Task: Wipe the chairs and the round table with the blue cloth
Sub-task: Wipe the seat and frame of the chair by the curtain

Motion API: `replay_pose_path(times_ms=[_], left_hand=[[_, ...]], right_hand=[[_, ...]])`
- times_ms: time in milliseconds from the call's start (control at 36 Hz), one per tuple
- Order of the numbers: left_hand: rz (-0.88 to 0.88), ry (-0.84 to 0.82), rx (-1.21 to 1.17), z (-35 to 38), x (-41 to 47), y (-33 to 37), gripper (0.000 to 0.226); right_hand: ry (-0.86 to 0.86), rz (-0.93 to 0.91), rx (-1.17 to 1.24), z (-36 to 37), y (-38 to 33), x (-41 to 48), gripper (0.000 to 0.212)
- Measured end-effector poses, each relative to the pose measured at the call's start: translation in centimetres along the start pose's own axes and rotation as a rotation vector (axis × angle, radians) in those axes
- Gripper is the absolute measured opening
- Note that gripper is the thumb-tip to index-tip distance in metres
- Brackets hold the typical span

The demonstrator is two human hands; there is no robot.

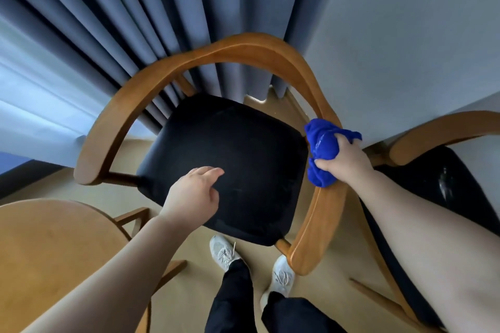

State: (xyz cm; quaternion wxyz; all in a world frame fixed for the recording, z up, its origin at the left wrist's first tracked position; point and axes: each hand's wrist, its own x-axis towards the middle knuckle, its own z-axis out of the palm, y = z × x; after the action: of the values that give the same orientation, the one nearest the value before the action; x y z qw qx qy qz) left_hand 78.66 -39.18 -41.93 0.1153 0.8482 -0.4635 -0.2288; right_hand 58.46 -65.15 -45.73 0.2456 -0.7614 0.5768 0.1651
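**A:** The right hand (345,155) has its fingers clenched round the bunched bright-blue cloth (322,149). It's pressed onto the curved brown wooden armrest (319,219), at three o'clock of the black padded chair seat (230,149).

**B:** The left hand (193,197) sits over the seat's seven o'clock corner, fingers loose and holding nothing. I can't tell whether it touches.

**A:** So nothing braces the chair. A firm shove toward twelve o'clock could skid it into the grey-blue pleated curtain (135,21).

**B:** And look at that cloth, balled tight. I'd say only a small patch meets the wood, so a quick pass could skip the rail's outer edge.

**A:** There's a loose tail hanging below the fist, too. It could catch on the rail or pull out of the grip.

**B:** It's crowded at four o'clock as well. The second brown wooden chair (438,130) is right beside that forearm, and a wide swing could knock it.

**A:** The round light-wood desk (48,246) waits at eight o'clock.
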Motion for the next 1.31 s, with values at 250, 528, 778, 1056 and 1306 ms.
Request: replay_pose_path(times_ms=[250, 528, 778, 1056, 1306], left_hand=[[-0.062, 0.01, 0.012, 1.5, -6.5, 3.7, 0.047], [-0.083, 0.0, 0.014, 2.3, -12.9, 4.3, 0.044], [0.0, -0.013, 0.044, 1.4, -15.7, 1.9, 0.045], [0.076, -0.033, 0.088, -0.6, -18.3, -1.4, 0.045], [0.201, -0.119, 0.06, -3.3, -16.4, 0.0, 0.056]], right_hand=[[-0.06, -0.069, 0.031, 2.1, 3.2, -4.5, 0.089], [-0.104, -0.093, 0.058, 4.9, 5.2, -9.7, 0.09], [-0.137, -0.059, 0.087, 8.8, 6.2, -15.8, 0.093], [-0.191, -0.023, -0.058, 10.6, 3.8, -20.6, 0.094], [-0.101, -0.297, 0.082, 7.7, 0.6, -24.0, 0.112]])
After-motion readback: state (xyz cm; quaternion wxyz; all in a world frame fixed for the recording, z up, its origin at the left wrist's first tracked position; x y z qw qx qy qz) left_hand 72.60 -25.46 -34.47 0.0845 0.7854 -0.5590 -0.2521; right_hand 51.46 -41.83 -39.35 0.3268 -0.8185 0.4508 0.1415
